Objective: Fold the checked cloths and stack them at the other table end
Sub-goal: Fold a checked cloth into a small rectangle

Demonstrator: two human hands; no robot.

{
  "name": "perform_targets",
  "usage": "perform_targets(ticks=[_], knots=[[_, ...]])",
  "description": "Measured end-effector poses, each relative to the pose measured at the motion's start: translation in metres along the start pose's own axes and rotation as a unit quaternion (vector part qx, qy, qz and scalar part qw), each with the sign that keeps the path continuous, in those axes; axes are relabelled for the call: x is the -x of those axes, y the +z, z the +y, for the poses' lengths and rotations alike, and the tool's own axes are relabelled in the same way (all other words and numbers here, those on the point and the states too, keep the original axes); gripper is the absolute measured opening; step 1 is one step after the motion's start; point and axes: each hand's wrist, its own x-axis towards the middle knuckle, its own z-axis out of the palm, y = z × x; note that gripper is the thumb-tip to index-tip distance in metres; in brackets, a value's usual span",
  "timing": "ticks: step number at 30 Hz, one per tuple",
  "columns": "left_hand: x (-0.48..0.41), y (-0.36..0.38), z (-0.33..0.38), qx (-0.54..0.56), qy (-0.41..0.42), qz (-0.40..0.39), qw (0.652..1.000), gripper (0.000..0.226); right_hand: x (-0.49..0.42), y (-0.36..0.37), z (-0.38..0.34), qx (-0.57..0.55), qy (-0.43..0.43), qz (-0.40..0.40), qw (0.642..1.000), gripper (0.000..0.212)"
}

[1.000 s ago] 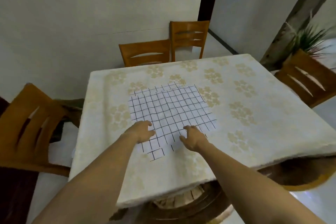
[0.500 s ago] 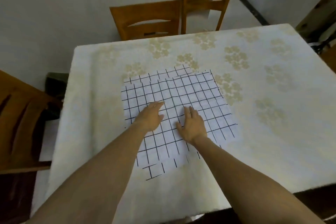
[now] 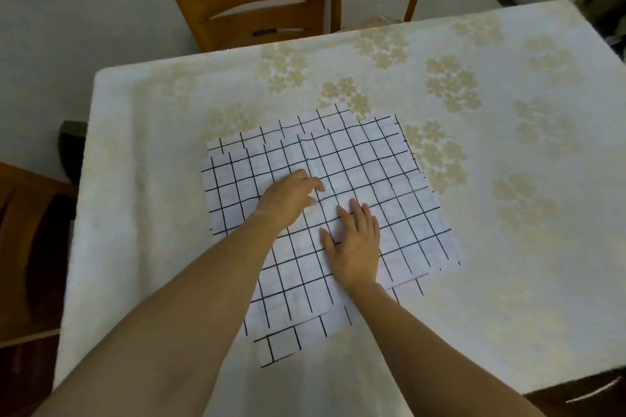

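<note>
The checked cloth (image 3: 338, 213) lies spread near the middle of the desk (image 3: 508, 281), on the pale flower-patterned tablecloth (image 3: 440, 85), a little toward the near-left corner. More than one layer seems to be there: a second row of grid lines juts out past the far edge and again at the near corner, though whether that is another cloth beneath or an offset fold cannot be told.

Both hands rest on the cloth near its centre, holding nothing. The left hand (image 3: 291, 200) lies palm down with the fingers loosely curled, their tips on a faint crease that runs away from the person. The right hand (image 3: 355, 244) is flat and wide, fingers together, just beside the left and nearer the person.

This looks like smoothing before the first fold. To do it well, press lightly and sweep outward from the centre toward the edges, so wrinkles are pushed off and not gathered. The grid lines are a good guide: keep them straight and the corners square. If two layers lie here, align them or part them before folding, or the edges will not meet. The far end of the desk, toward the wooden chairs (image 3: 264, 3), shows no stack yet.
</note>
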Motion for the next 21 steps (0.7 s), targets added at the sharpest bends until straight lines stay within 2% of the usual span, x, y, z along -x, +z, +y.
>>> perform_targets(ticks=[4,14,17,19,21], knots=[[-0.011,-0.006,0.002,-0.062,0.029,-0.024,0.997,0.011,-0.001,0.003,-0.002,-0.045,0.018,0.055,0.997,0.032],[-0.019,-0.005,-0.002,-0.146,0.103,-0.005,0.984,0.017,-0.001,0.003,-0.015,-0.045,0.054,0.067,0.995,0.013],[-0.018,-0.009,-0.006,-0.169,0.141,0.011,0.975,0.018,0.0,0.002,-0.013,-0.053,0.048,0.072,0.995,0.02],[-0.018,-0.011,-0.007,-0.173,0.147,0.018,0.974,0.021,0.003,0.002,-0.01,-0.038,0.039,0.066,0.996,0.039],[-0.02,-0.009,-0.009,-0.146,0.113,0.012,0.983,0.026,0.006,0.003,-0.007,-0.003,0.027,0.045,0.999,0.062]])
